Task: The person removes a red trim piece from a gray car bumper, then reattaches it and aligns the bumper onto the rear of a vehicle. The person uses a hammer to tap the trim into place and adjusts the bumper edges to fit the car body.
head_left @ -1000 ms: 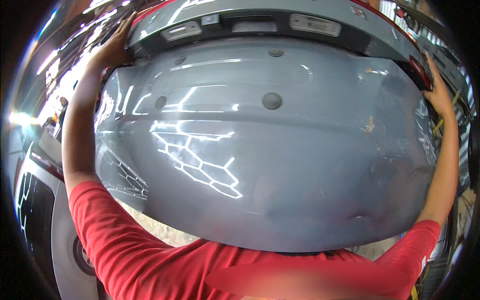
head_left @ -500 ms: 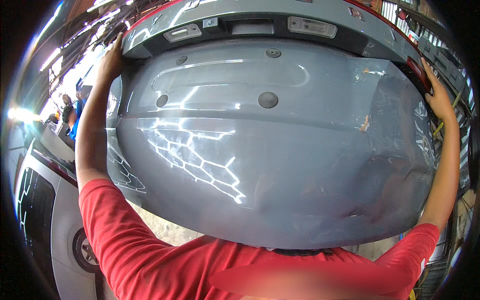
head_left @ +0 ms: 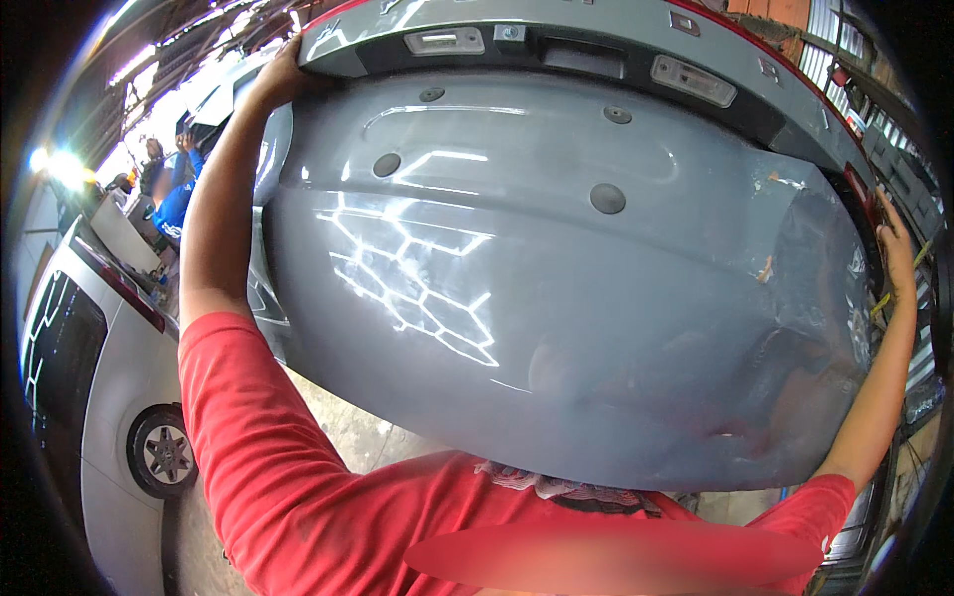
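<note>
Reaching far forward with the left arm (head_left: pixel 217 219); gripping the grey trunk lid (head_left: pixel 517 268) at its upper left corner with the fingers of the left hand (head_left: pixel 282 75). Spanning it between both arms, near edge at the red shirt (head_left: pixel 288 467). Stretching the right arm (head_left: pixel 876 387) alongside; laying the right hand (head_left: pixel 895 243) against the edge by the red tail lamp (head_left: pixel 861 204), fingers extended, cannot tell whether clasping.

Grey panel (head_left: pixel 537 298), red sleeve (head_left: pixel 260 427), perhaps silver-white car (head_left: pixel 134 348)

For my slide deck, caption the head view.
Left grip and right grip on opposite sides of a creased grey trunk lid.
</note>
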Tool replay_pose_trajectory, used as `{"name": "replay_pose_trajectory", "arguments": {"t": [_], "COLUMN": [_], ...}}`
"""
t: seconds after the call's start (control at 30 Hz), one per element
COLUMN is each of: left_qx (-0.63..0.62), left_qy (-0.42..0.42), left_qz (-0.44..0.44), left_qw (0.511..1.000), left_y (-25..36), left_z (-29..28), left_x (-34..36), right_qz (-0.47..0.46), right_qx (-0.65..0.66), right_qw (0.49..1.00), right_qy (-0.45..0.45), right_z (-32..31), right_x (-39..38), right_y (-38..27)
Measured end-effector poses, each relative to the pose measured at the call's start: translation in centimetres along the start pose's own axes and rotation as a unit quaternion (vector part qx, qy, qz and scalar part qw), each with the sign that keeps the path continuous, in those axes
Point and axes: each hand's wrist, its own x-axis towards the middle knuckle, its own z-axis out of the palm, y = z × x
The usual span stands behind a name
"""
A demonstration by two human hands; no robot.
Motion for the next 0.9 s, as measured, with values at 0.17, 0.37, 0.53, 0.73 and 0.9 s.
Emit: {"name": "replay_pose_trajectory", "arguments": {"t": [0.17,0.37,0.53,0.73,0.9], "left_qx": [0.018,0.024,-0.405,-0.175,-0.160], "left_qy": [-0.010,-0.090,-0.088,-0.021,0.105], "left_qz": [0.034,0.060,0.035,0.012,0.199], "left_qw": [0.999,0.994,0.909,0.984,0.961], "left_y": [-1.1,1.5,10.9,21.8,22.3], "left_z": [-0.4,-5.4,-11.9,-7.3,-6.1], "left_x": [-0.1,-0.5,-0.7,-1.5,-3.7], "right_qz": [0.125,0.362,0.310,0.219,0.245], "right_qx": [-0.075,0.133,0.147,0.155,0.257], "right_qw": [0.978,0.922,0.939,0.962,0.931], "right_qy": [0.151,0.020,-0.012,0.044,0.085], "right_z": [-2.6,-2.5,-1.6,-0.3,-0.4], "right_x": [3.2,3.1,3.2,3.8,3.4], "right_y": [9.7,12.8,11.6,13.5,14.1]}}
